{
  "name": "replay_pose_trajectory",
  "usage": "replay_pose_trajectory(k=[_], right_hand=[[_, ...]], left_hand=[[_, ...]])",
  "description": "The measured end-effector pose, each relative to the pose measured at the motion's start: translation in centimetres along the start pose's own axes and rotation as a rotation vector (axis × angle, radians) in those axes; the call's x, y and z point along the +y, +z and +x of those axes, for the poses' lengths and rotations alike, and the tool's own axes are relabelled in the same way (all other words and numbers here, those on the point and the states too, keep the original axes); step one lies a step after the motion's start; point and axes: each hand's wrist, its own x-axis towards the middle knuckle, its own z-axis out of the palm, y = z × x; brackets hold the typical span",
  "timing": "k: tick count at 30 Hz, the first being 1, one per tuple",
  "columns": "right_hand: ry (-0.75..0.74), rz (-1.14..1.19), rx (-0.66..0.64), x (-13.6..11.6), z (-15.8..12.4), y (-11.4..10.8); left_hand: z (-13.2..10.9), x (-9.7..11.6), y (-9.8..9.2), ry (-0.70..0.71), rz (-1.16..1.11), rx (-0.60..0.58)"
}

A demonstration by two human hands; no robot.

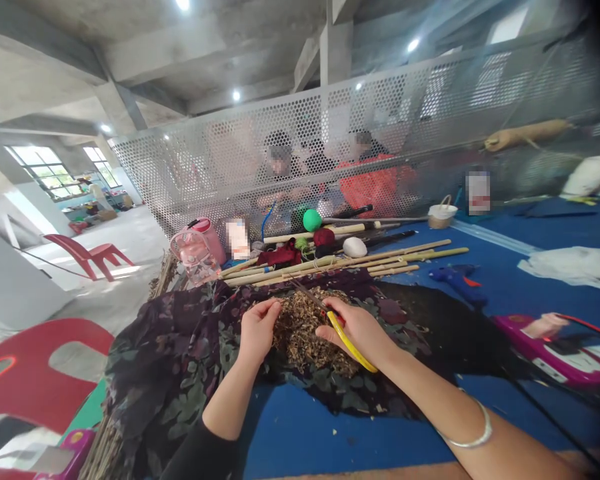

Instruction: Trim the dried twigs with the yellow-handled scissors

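In my right hand [353,327] is a pair of scissors [349,341] with yellow handles, its dark blades pointing up and left over a heap of dry brown plant clippings [310,330]. My left hand [261,328] is closed in a pinch at the heap's left edge, and whatever lies between its fingertips is too small to make out. Under the heap spreads a dark cloth with a leaf pattern [190,373], laid over the blue table [290,427].
Beyond the cloth lie several wooden sticks [410,255], yarn balls such as a green one [312,220], and a pink bag [205,243]. At right are a blue glue gun [460,283] and a magenta device [545,353]. Behind a perforated metal screen [205,167] sit other people.
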Motion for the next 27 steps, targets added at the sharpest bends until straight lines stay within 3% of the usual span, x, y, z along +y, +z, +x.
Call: replay_pose_trajectory(k=[7,14,27], right_hand=[[-0.045,-0.041,0.046,-1.0,-0.2,-0.2],[-0.096,-0.039,0.112,-1.7,-0.3,1.3],[-0.140,-0.065,0.111,-2.3,-0.4,1.2]], left_hand=[[-0.8,0.9,0.5,-0.087,-0.193,-0.051],[-2.0,0.9,1.8,-0.189,-0.369,-0.115],[-2.5,1.4,1.8,-0.014,-0.329,-0.192]])
